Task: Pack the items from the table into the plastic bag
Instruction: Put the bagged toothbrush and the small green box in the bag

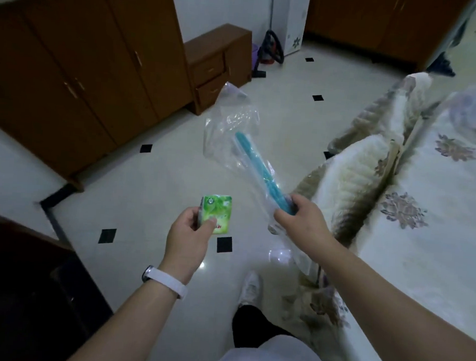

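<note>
My left hand (188, 234) grips a small green packet (216, 213) with a printed leafy label, held out over the tiled floor. My right hand (301, 215) grips a clear plastic bag (228, 133) together with a long teal object (255, 167) that lies inside the bag. The bag stretches up and away from my right hand, its far end loose and crumpled in the air. The two hands are apart, the packet to the left of the bag.
A bed with a floral cover (421, 245) and frilled pillows (353, 172) fills the right side. Brown wardrobes (80, 70) and a small drawer unit (218, 66) line the left and back. A dark table edge (19, 279) sits lower left. My shoe (250, 288) stands on the tiles.
</note>
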